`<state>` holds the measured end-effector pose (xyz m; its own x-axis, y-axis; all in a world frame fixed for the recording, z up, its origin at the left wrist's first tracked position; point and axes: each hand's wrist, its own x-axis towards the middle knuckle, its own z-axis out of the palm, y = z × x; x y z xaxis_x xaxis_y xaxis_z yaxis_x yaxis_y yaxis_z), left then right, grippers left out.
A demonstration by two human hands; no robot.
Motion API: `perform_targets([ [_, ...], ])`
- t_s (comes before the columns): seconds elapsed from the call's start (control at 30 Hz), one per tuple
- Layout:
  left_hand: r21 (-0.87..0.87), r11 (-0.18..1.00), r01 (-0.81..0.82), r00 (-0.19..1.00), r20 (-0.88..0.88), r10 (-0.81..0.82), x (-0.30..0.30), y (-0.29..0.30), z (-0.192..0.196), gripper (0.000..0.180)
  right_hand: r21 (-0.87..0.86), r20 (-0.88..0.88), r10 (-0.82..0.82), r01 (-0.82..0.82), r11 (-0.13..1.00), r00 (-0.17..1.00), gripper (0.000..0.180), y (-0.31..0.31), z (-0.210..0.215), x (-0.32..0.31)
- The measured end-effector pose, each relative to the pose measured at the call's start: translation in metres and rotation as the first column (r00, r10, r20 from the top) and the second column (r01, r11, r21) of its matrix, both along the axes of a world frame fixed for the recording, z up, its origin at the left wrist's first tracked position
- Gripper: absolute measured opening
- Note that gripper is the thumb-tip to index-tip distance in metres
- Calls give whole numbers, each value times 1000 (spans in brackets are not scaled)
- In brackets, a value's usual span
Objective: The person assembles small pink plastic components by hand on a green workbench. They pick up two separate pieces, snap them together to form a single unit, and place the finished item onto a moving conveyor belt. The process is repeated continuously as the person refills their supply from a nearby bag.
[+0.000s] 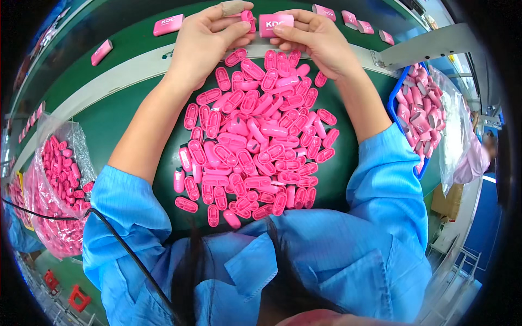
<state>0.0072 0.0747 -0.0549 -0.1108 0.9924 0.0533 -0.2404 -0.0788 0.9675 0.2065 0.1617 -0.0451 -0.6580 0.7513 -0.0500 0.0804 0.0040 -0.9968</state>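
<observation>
Pink glossy rectangular plastic case [275, 24] lies crosswise in my right hand [315, 41] grip, its open end facing the small pink oval plastic cap [248, 19] pinched by my left hand [209, 38].

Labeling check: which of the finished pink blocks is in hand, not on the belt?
The pink block pinched by the right hand, top centre; the other finished blocks lie loose on the green belt.

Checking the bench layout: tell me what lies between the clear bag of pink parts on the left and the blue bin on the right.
In the head view, a heap of pink oval caps on the green mat lies between the clear bag and blue bin.
</observation>
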Motion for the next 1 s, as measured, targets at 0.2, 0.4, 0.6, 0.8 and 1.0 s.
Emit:
perform_targets([
  [0.2, 162, 981, -107, 949, -279, 150, 3, 0, -3, 33, -21, -143, -2, -1, 1000, 990, 29, -3, -15, -8],
  [0.4, -88, 996, -33, 999, -24, 31, 6, -7, 10, 18, -93, -285, -15, -13, 996, 958, 26, -9, -14, -10],
  [0.6, 117, 993, -24, 956, -288, 57, -1, -2, 3, 36, 119, -161, -69, 89, 989, 985, 32, -11, -8, -9],
  [0.8, 267, 957, -110, 695, -668, 267, 11, -17, 18, 32, 243, -84, -48, 67, 968, 995, 32, -12, -2, -6],
  [1.0, 487, 873, -18, 452, -775, 442, 24, -27, 22, 38, 216, -163, -51, 86, 973, 985, 21, -26, 6, -22],
])
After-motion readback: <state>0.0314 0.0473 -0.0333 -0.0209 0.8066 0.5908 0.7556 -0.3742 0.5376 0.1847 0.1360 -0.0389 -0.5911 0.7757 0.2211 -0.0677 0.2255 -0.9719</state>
